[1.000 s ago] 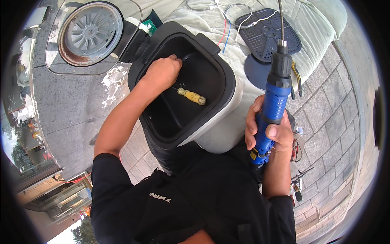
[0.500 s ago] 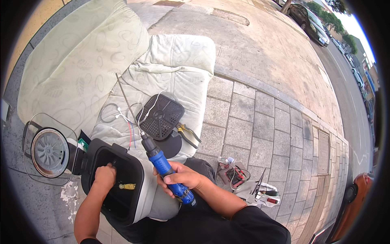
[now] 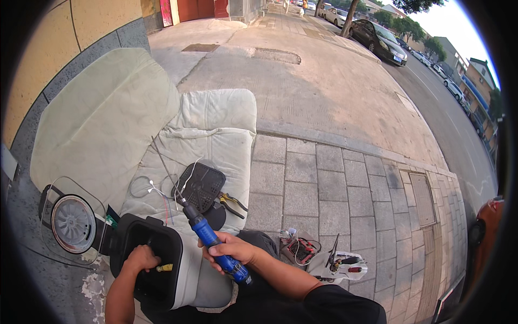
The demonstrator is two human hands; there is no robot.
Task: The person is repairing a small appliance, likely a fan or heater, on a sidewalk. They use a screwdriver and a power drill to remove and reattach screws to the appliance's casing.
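Note:
My right hand [image 3: 229, 251] is wrapped round a blue cordless electric screwdriver [image 3: 208, 235]. Its long thin shaft points up and away to the left, over the cushion. My left hand [image 3: 142, 258] reaches into the black inner tub of a grey-white appliance [image 3: 186, 270] at the lower left. The fingers are curled down; what they hold, if anything, is hidden. Right beside them in the tub lies a short yellow-handled piece [image 3: 164, 267]. The appliance's lid [image 3: 74, 224] is swung back to the left, with a round finned metal disc on it.
A pale cushion [image 3: 226, 110] bears a black perforated tray [image 3: 202, 186], yellow-handled pliers [image 3: 233, 206] and a white cable [image 3: 159, 189]. On the paving to the right are a red-and-black meter [image 3: 302, 250] and a white tray [image 3: 356, 268] with hand tools. Parked cars line the street beyond.
The view has tilted upward, so everything sits lower and more street shows. Inside the tub, my left hand has come closer to the yellow-handled piece. My right hand keeps hold of the electric screwdriver.

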